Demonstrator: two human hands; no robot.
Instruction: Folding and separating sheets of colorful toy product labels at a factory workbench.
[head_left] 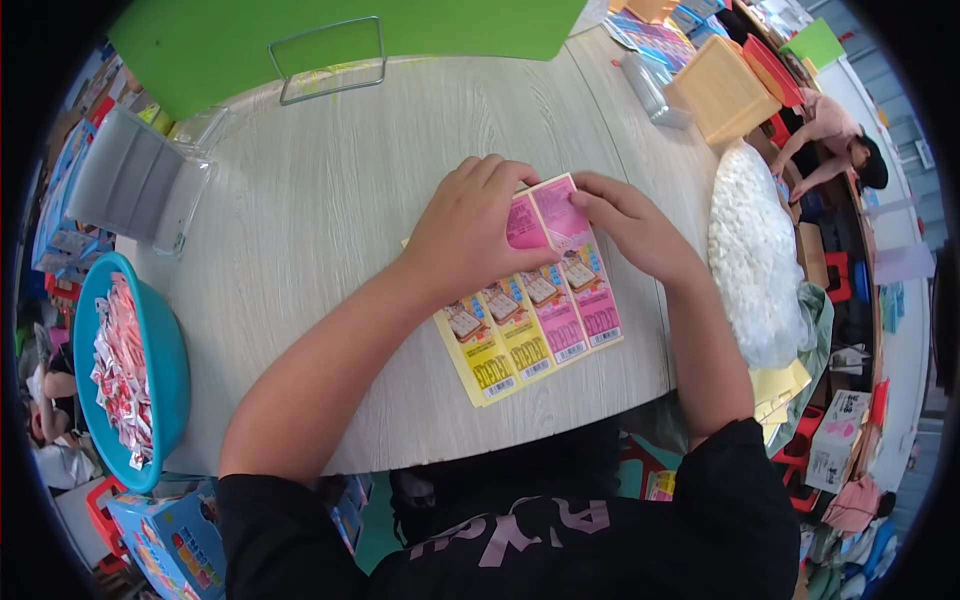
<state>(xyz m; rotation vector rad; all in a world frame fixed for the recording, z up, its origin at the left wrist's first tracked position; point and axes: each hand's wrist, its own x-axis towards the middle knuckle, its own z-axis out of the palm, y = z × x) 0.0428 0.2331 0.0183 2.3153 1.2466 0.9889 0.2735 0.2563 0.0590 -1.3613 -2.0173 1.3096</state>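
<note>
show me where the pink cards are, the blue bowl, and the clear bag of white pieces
pink cards (575,300): head view, middle of the rightmost card.
blue bowl (172,360): head view, right rim.
clear bag (752,260): head view, middle of its bulging side.

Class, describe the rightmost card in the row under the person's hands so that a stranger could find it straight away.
Start at the pale wood-grain table and find the fanned row of long paper cards beneath the left hand and right hand. The rightmost pink card lies on top at the row's end; the two cards at the left end are yellow.
</note>
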